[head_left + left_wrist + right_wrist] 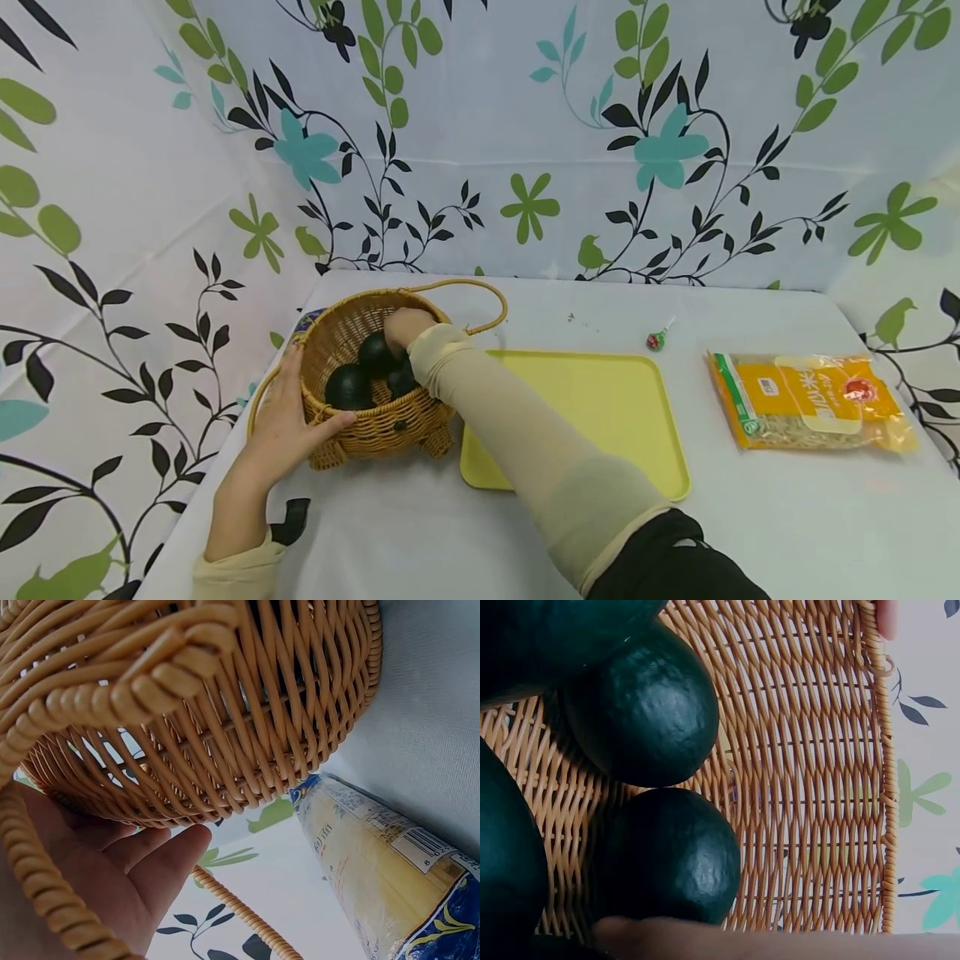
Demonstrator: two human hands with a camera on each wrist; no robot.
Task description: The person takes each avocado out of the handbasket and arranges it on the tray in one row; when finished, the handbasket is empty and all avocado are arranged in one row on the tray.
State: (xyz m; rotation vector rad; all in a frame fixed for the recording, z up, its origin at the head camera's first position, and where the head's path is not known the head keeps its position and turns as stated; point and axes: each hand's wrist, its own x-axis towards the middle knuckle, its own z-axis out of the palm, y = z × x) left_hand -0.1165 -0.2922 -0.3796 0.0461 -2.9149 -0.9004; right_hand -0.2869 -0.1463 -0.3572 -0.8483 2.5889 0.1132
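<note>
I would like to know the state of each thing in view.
Basket, standing, open-topped
Dark green round objects, inside the basket
Left hand, touching the basket's rim
Right hand, inside the basket; grip hidden
Yellow tray, lying flat
Orange packet, lying flat
Blue-trimmed packet, filled
Lollipop, lying down, wrapped

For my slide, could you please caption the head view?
Left hand against a basket, right hand inside beside dark round objects.

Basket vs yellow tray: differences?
The basket is woven and tan, the tray smooth and yellow. The basket is deep and round-mouthed; the tray is shallow and rectangular. The basket holds dark green round items; none show on the tray. Both sit on the white table.
</note>
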